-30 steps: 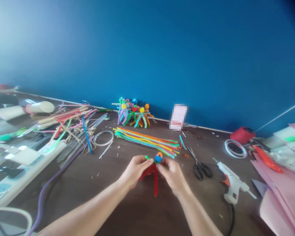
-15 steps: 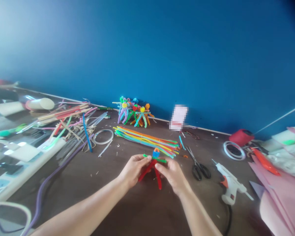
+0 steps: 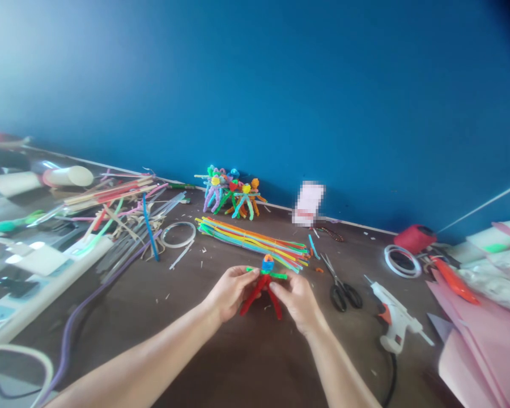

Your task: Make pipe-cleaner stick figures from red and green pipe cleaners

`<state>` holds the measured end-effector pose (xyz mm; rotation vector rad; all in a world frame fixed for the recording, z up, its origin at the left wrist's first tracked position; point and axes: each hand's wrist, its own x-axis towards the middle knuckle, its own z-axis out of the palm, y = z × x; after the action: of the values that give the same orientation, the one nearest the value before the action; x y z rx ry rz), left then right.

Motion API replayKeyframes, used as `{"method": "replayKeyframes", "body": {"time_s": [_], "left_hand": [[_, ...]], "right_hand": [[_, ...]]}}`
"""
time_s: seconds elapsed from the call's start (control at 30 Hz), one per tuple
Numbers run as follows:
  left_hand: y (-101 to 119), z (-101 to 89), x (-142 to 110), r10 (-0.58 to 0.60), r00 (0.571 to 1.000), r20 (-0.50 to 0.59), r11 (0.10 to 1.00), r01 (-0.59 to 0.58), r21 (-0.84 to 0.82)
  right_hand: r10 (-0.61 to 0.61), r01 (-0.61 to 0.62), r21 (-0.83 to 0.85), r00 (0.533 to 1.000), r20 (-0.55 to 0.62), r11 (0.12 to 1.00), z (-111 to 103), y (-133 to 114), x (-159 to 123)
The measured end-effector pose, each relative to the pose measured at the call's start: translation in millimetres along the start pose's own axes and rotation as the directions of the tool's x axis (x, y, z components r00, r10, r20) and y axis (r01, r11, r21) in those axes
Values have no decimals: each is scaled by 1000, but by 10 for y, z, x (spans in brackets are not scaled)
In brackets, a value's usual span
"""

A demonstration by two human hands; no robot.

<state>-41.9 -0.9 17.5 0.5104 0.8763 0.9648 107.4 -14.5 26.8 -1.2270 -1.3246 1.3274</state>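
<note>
Between my two hands is a small pipe cleaner figure (image 3: 268, 277), with a blue and orange head, green arms and two red legs spread apart. My left hand (image 3: 236, 290) pinches it on the left, by its green arm and red body. My right hand (image 3: 296, 296) grips it from the other side, thumb close to a red leg. Just beyond the hands lies a bundle of colourful pipe cleaners (image 3: 250, 241). Farther back, against the wall, several finished-looking pipe cleaner figures (image 3: 232, 192) stand in a group.
Black-handled scissors (image 3: 345, 294) and a white glue gun (image 3: 397, 317) lie to the right, near pink sheets (image 3: 480, 334) and a red spool (image 3: 414, 239). On the left are a power strip (image 3: 46, 294), a purple cord (image 3: 83, 317), a clear ring (image 3: 177, 234) and loose sticks (image 3: 114, 192).
The figure has turned upright; its head now rises above the hands, the green arms show sideways, and both red legs are spread downward. Both hands keep hold of it.
</note>
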Motion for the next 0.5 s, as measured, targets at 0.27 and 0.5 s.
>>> {"method": "replayKeyframes", "body": {"time_s": [0.27, 0.5], "left_hand": [[-1, 16, 2, -23, 999, 22, 1000, 24, -14], [-13, -2, 4, 27, 999, 35, 1000, -27, 1]], "right_hand": [[2, -6, -39, 995, -98, 999, -20, 51, 14], [92, -86, 86, 994, -63, 993, 6, -17, -10]]}}
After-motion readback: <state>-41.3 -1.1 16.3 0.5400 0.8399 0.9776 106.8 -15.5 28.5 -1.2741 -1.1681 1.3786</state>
